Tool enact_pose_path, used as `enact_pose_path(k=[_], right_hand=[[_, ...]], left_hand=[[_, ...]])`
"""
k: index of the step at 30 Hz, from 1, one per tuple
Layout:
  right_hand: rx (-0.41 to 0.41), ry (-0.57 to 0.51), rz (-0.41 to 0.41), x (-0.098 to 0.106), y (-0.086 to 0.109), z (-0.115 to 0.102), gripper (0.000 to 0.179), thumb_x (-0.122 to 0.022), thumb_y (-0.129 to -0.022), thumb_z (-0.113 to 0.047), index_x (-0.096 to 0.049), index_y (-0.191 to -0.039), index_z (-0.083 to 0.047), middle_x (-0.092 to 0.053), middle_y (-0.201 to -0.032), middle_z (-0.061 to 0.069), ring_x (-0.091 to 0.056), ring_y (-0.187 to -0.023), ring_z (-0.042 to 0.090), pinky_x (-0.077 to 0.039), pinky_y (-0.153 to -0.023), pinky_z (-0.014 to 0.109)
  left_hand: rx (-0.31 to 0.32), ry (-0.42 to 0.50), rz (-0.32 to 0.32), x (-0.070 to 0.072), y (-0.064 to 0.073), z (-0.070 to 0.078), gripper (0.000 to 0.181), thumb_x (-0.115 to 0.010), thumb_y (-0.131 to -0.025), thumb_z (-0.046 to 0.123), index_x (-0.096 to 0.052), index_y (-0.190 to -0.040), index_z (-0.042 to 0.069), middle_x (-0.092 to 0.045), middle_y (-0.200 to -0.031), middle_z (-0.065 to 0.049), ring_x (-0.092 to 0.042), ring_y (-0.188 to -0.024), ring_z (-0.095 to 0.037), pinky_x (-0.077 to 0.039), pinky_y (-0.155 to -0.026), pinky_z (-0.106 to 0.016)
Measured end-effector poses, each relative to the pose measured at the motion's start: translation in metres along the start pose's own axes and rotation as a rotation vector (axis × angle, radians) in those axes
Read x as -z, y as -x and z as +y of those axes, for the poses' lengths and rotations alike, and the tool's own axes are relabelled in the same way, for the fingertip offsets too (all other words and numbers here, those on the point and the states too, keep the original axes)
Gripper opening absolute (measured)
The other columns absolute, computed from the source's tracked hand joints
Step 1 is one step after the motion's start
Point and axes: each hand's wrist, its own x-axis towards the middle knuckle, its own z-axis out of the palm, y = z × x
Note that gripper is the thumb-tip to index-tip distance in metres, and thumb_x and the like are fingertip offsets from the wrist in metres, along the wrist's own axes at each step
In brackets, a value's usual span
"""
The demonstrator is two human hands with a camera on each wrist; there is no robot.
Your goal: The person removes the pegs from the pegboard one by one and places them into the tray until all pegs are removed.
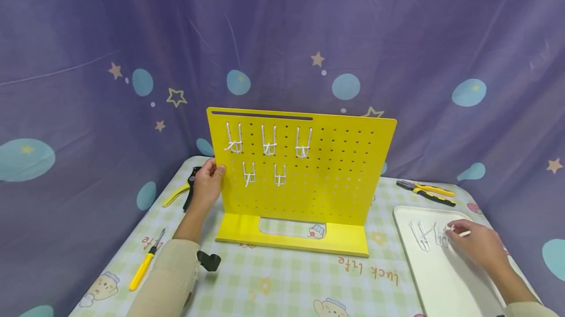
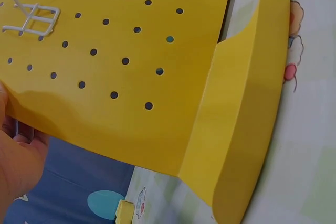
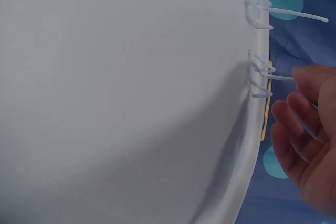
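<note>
A yellow pegboard [image 1: 309, 170] stands upright on its base in the middle of the table, with several white wire hooks [image 1: 268, 141] hung in its upper left. My left hand [image 1: 212, 173] grips the board's left edge; in the left wrist view the palm [image 2: 16, 166] lies against the board [image 2: 131, 51] beside a hung hook [image 2: 31, 17]. My right hand [image 1: 453, 231] is over the white tray [image 1: 423, 277] at the right and pinches the prong of a white hook [image 3: 260, 74] near the tray's rim. Two more loose hooks [image 1: 420, 236] lie in the tray.
Yellow-handled pliers [image 1: 427, 192] lie behind the tray. A yellow and black hand tool [image 1: 180, 193] sits behind my left hand, a yellow screwdriver [image 1: 145, 263] lies at the front left, and a small black clip [image 1: 208, 260] is near my left sleeve. A purple curtain closes off the back.
</note>
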Motion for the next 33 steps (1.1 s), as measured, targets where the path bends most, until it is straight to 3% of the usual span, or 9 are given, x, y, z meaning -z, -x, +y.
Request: enact_pose_path(k=[5,13,21,27,33], right_hand=[[0.03,-0.022,0.108,0.01,-0.001,-0.008,0.022,-0.078,-0.082,-0.017,-0.076,-0.1,-0.005,-0.075,-0.081,0.007,-0.044,-0.063,-0.024,-0.042,-0.057,0.031],[0.134,-0.068,0.348,0.019,-0.012,-0.046,0.025,-0.077,-0.077,-0.006,-0.074,-0.102,-0.004,-0.074,-0.081,0.013,-0.03,-0.072,-0.037,-0.036,-0.054,0.018],[0.253,-0.133,0.448,0.016,-0.026,-0.103,0.027,-0.078,-0.074,-0.001,-0.076,-0.1,-0.003,-0.072,-0.076,0.01,-0.052,-0.065,-0.01,-0.035,-0.06,0.014],[0.344,-0.182,0.462,0.009,-0.038,-0.137,0.027,-0.079,-0.075,0.003,-0.077,-0.101,-0.003,-0.072,-0.076,0.007,-0.064,-0.063,0.019,-0.042,-0.06,0.009],[0.37,-0.218,0.44,0.005,-0.051,-0.172,0.024,-0.079,-0.08,0.0,-0.077,-0.103,-0.004,-0.07,-0.078,0.007,-0.066,-0.064,0.024,-0.046,-0.06,0.007]], left_hand=[[0.014,-0.002,-0.005,0.001,0.002,0.001,0.034,-0.05,-0.106,0.035,-0.06,-0.124,0.008,-0.062,-0.109,-0.013,-0.057,-0.091,-0.02,-0.047,-0.074,-0.018],[-0.006,0.011,0.0,0.0,0.003,0.001,0.032,-0.051,-0.106,0.032,-0.06,-0.122,0.006,-0.063,-0.109,-0.015,-0.057,-0.088,-0.017,-0.047,-0.073,-0.017],[-0.004,0.026,0.0,0.001,0.002,0.0,0.032,-0.051,-0.106,0.033,-0.06,-0.123,0.007,-0.063,-0.109,-0.014,-0.056,-0.089,-0.017,-0.047,-0.073,-0.017],[0.001,0.012,0.003,0.001,0.003,0.001,0.028,-0.052,-0.107,0.029,-0.06,-0.121,0.006,-0.061,-0.104,-0.012,-0.056,-0.087,-0.018,-0.046,-0.072,-0.018],[-0.002,0.027,-0.004,0.001,0.003,0.001,0.031,-0.052,-0.107,0.032,-0.06,-0.124,0.007,-0.062,-0.11,-0.014,-0.057,-0.092,-0.021,-0.047,-0.075,-0.018]])
